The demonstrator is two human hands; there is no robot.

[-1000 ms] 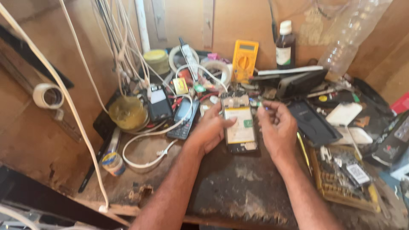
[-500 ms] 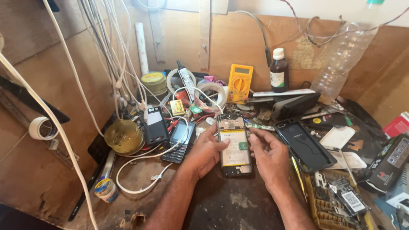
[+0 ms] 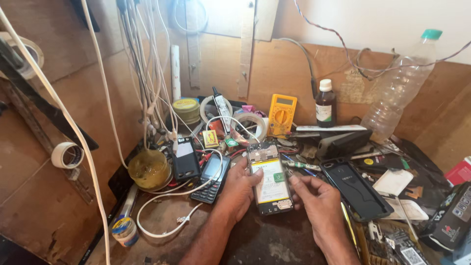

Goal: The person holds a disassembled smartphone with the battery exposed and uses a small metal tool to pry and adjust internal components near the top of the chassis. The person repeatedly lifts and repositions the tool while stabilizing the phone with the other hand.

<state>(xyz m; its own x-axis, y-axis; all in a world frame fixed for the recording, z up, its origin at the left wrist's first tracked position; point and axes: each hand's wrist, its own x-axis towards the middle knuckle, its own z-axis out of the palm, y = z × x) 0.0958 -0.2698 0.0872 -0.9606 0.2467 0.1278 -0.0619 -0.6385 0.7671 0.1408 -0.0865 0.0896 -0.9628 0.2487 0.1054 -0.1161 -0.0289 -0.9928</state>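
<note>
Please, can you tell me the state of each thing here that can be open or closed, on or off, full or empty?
Opened smartphone: back cover off, battery showing, lying flat.
Black back cover: detached, lying beside it.
Keypad phone: screen dark.
Plastic bottle: capped, looks empty.
Brown bottle: capped, upright.
Left hand: holds the smartphone's edge.
Right hand: touches its other edge.

Bare bench point(image 3: 274, 243) lay open at the near edge, in front of the opened phone point(image 3: 270, 179) and between the two forearms. The left hand point(image 3: 240, 189) and right hand point(image 3: 319, 206) closed the phone's sides. To the left, a keypad phone point(image 3: 212, 177), a white cable point(image 3: 162, 216) and a yellow bowl point(image 3: 149, 169) blocked the way. To the right lay a black back cover point(image 3: 355, 189). Farther back, a yellow meter point(image 3: 281, 114), a brown bottle point(image 3: 326, 104) and a plastic bottle point(image 3: 400, 91) lined the wall, with hanging white cords point(image 3: 142, 73) at far left.
</note>
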